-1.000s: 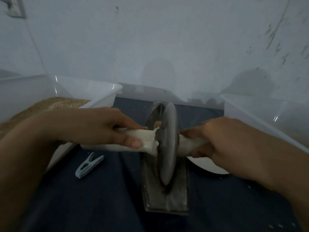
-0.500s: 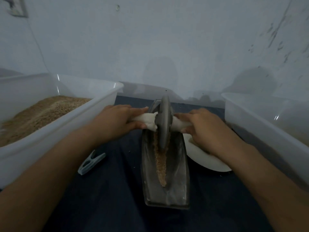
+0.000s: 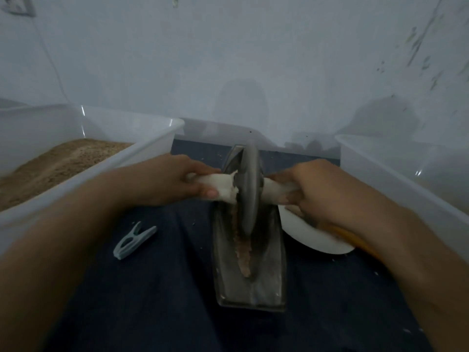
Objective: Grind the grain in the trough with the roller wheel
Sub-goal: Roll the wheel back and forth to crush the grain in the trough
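1. Nearest the camera, a dark blue cloth (image 3: 157, 295) covers the surface, with a few pale crumbs scattered on it.
2. The metal trough (image 3: 250, 288) lies lengthwise on the cloth, its near end blunt and its far end pointing at the wall.
3. A thin brown line of grain (image 3: 242, 252) runs along the bottom of the trough's groove.
4. A pale blue clothes peg (image 3: 133, 240) lies on the cloth to the left of the trough, well apart from it.
5. A white plate (image 3: 308, 236) sits just beside the trough on the right, partly under the right forearm.
6. The grey roller wheel (image 3: 248, 191) stands upright on its edge in the far half of the trough, on the grain.
7. The left hand (image 3: 175, 179) has its fingers curled round the white-wrapped handle (image 3: 220, 185) on the wheel's left side.
8. The right hand (image 3: 319, 189) grips the matching handle on the right side.
9. A clear tub (image 3: 142, 151) on the left holds a heap of brown grain; another clear tub (image 3: 396, 179) stands on the right.
10. Behind everything is a pale wall (image 3: 253, 59).
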Demonstrator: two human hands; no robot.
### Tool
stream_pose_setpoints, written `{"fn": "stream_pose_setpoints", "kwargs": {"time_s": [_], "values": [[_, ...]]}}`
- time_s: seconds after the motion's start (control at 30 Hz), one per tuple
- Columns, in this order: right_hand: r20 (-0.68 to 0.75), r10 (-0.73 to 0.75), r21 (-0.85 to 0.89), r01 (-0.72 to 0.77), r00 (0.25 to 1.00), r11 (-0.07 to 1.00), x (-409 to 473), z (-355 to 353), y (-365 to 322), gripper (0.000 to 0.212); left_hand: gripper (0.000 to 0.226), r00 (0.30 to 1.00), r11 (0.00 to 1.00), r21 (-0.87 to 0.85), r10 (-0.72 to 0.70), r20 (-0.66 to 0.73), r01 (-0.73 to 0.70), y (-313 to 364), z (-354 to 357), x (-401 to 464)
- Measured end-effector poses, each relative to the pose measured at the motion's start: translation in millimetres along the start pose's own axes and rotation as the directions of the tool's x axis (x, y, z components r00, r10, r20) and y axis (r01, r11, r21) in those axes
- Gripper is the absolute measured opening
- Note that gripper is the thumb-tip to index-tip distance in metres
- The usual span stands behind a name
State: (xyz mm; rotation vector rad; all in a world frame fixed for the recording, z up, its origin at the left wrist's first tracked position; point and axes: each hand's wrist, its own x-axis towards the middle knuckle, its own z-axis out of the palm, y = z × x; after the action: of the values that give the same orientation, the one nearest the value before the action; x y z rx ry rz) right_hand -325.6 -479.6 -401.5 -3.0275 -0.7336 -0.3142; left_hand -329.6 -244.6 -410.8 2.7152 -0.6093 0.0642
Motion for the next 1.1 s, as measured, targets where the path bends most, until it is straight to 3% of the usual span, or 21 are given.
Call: {"fn": "stream_pose_setpoints", "kwargs": {"time_s": [0.1, 0.2, 0.27, 0.37, 0.47, 0.6, 0.7, 0.83, 0.9, 1.0, 1.1], "values": [[-0.119, 0.033, -0.008, -0.034, 0.992, 0.999, 16.7, 15.9, 4.9, 0.049, 0.058, 0.966, 0.962, 0.25, -0.044, -0.253, 0.11, -8.0, 20.5, 13.8], [-0.132, 0.025, -0.006, -0.026, 0.991, 1.0, 16.1, 21.5, 6.0, 0.046, 0.059, 0.955, 0.959, 0.272, 0.004, -0.296, 0.08, -11.7, 24.5, 18.4], [-0.105, -0.034, -0.064, 0.027, 0.994, 0.998, 8.3, 17.4, 5.0, 0.046, 0.06, 0.974, 0.984, 0.174, 0.003, -0.227, 0.038, -11.4, 16.6, 13.2], [-0.052, -0.111, -0.103, 0.105, 0.992, 0.989, -10.7, 1.5, -3.4, 0.036, 0.067, 0.999, 0.999, 0.002, 0.033, -0.002, -0.033, -0.1, -4.1, -5.4], [0.049, -0.143, -0.113, 0.148, 0.988, 0.982, -32.1, -20.3, -15.0, 0.026, 0.053, 0.97, 0.987, -0.103, 0.14, 0.199, -0.121, 8.3, -24.4, -22.9], [0.047, -0.143, -0.08, 0.146, 0.989, 0.986, -43.3, -31.8, -20.1, 0.019, 0.049, 0.957, 0.983, -0.153, 0.136, 0.255, -0.099, 10.9, -28.9, -28.6], [0.033, -0.065, -0.066, 0.067, 0.997, 0.996, -21.2, -14.2, -12.7, 0.034, 0.058, 0.979, 0.995, -0.089, 0.067, 0.192, -0.051, 4.9, -16.6, -14.6], [-0.089, -0.01, -0.022, 0.008, 0.996, 1.0, 15.7, 15.9, 6.5, 0.048, 0.056, 0.983, 0.989, 0.112, -0.073, -0.166, 0.092, -9.2, 13.0, 10.8], [-0.163, 0.017, 0.016, -0.015, 0.987, 1.0, 23.4, 24.9, 12.5, 0.052, 0.058, 0.956, 0.954, 0.271, -0.046, -0.29, 0.128, -12.2, 24.1, 18.9], [-0.176, -0.009, -0.017, 0.006, 0.984, 1.0, 20.1, 28.9, 13.8, 0.053, 0.058, 0.959, 0.96, 0.263, -0.018, -0.284, 0.096, -13.6, 22.4, 21.7], [-0.13, -0.086, -0.079, 0.077, 0.988, 0.994, 4.7, 16.0, 6.5, 0.048, 0.058, 0.992, 0.993, 0.11, -0.021, -0.122, 0.035, -6.5, 7.7, 7.4]]}}
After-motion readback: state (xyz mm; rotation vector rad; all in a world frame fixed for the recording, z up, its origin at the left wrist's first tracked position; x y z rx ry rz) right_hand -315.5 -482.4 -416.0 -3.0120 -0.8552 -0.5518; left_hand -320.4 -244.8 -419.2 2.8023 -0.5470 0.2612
